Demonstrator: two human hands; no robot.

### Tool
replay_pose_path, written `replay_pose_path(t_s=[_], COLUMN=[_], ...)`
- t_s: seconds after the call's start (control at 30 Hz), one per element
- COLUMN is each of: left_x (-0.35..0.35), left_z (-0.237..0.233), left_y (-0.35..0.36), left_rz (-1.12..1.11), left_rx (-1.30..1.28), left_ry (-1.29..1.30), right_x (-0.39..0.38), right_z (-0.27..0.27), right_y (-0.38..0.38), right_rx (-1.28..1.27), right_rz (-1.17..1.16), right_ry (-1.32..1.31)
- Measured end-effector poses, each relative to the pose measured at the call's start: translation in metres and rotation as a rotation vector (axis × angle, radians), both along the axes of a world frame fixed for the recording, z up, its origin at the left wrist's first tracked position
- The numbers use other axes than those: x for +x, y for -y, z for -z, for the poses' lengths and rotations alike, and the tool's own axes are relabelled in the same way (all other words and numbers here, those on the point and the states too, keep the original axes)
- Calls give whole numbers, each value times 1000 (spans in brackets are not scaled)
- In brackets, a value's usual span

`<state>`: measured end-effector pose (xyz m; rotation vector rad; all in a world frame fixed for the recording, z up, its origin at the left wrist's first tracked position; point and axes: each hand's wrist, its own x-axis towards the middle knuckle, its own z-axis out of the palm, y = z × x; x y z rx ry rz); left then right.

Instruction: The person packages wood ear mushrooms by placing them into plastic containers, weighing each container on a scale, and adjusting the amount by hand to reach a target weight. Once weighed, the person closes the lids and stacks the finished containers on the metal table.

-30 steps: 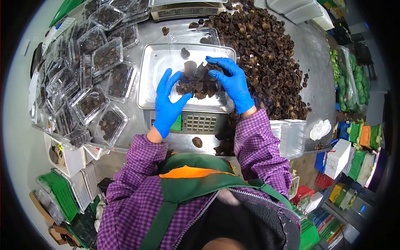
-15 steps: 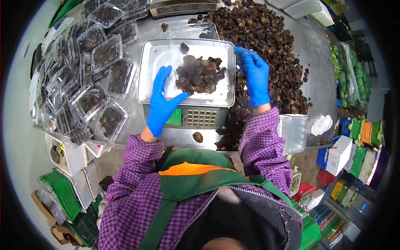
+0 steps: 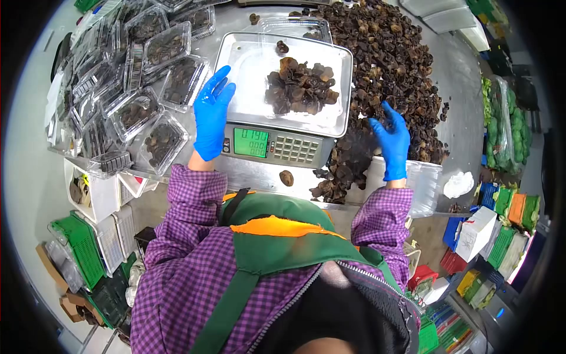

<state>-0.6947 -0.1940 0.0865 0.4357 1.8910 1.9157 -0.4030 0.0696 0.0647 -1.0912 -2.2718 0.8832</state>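
A heap of dark brown wood ear mushrooms (image 3: 302,85) lies on the metal tray (image 3: 244,106) of a digital scale (image 3: 293,147). One small piece sits apart near the tray's back edge. The scale's green display (image 3: 250,143) is lit and appears to read 0.190 on its top line. My left hand (image 3: 213,115), in a blue glove, is open beside the tray's left edge, holding nothing. In a matching glove, my right hand (image 3: 393,141) hovers over the near part of a large wood ear pile (image 3: 383,56), fingers apart and with nothing in them.
Filled clear plastic boxes (image 3: 132,112) are stacked at the left. A clear container (image 3: 295,28) lies behind the tray. Nested clear containers (image 3: 423,186) stand near my right wrist, with a white crumpled item (image 3: 458,184) beyond. A loose mushroom (image 3: 286,177) lies before the scale.
Both hands have moved off the tray: the left to its left side, the right nearer to me over the pile. The display is now uncovered. The whole view has shifted slightly.
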Motion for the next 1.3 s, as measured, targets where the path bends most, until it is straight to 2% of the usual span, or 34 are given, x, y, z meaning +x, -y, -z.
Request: replay_pose_path(t_s=[0.03, 0.1, 0.17, 0.2, 0.23, 0.3, 0.37, 0.53, 0.57, 0.63, 0.7, 0.8, 0.83, 0.9, 0.93, 0.97, 1.03, 1.07, 1.17, 1.3], left_x=[2, 7, 12, 14, 15, 12, 7, -16, -24, -34, -39, -42, -42, -39, -33, -26, -17, -14, 2, 14], left_z=[1, -1, -2, -3, -4, 2, 8, 23, 30, 32, 28, 11, 7, -3, -24, -22, -17, -14, 2, 5], left_y=[0, -4, -9, -11, -13, -14, -18, -47, -56, -71, -81, -88, -85, -71, -63, -58, -48, -39, -19, -11], left_rz=[10, 14, 22, 20, 17, 26, 33, 119, 125, 177, 212, 208, 211, 268, 299, 303, 293, 331, 341, 382], left_rx=[15, 18, 24, 27, 29, 19, 11, 26, 33, 206, 229, 234, 234, 158, 27, 26, -2, -8, -119, -143], left_ry=[-1, 14, 27, 30, 34, 21, 5, 225, 224, 352, 354, 344, 344, 190, 103, 107, 10, 85, 30, 194], right_x=[-16, -37, -60, -70, -79, -93, -99, -115, -119, -126, -123, -108, -101, -87, -81, -76, -69, -65, -71, -81], right_z=[-24, -32, -38, -35, -37, -25, -16, -18, -22, -28, -26, -37, -38, -39, -36, -34, -30, -21, -24, -28], right_y=[22, 46, 69, 76, 83, 88, 85, 79, 78, 76, 74, 77, 75, 67, 62, 58, 52, 48, 56, 56], right_rx=[-144, -195, -180, -39, -112, -17, -24, 23, 67, 147, 147, 8, 9, -119, -102, -103, -508, -591, -749, -832], right_rz=[-21, -198, -305, -369, -384, -374, -369, -292, -332, -404, -410, -331, -328, -138, -96, -92, 66, 41, 65, 35], right_ry=[-13, -131, -90, -86, -56, 11, 26, 48, 205, 517, 494, 102, 102, -77, -161, -158, -256, -238, -208, -166])
